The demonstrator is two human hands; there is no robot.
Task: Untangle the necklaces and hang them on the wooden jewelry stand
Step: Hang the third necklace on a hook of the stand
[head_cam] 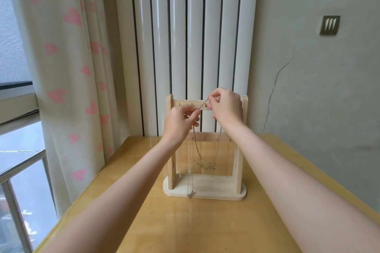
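Note:
A wooden jewelry stand (238,172) with two hook bars stands upright on the yellow table. Both hands are raised at its top bar. My left hand (180,123) pinches a thin silver chain (202,104) that runs up to my right hand (225,109), which pinches its other end beside a hook. Below the hands this necklace (211,165) loops down with a small pendant. Another necklace (191,193) hangs longer, its pendant lying on the stand's base. A third chain (180,162) hangs along the left post.
The table (185,224) runs toward me between my forearms. A white radiator (193,47) rises right behind the stand. A curtain with pink hearts (72,68) and a window lie to the left. A wall with a switch plate (329,24) is on the right.

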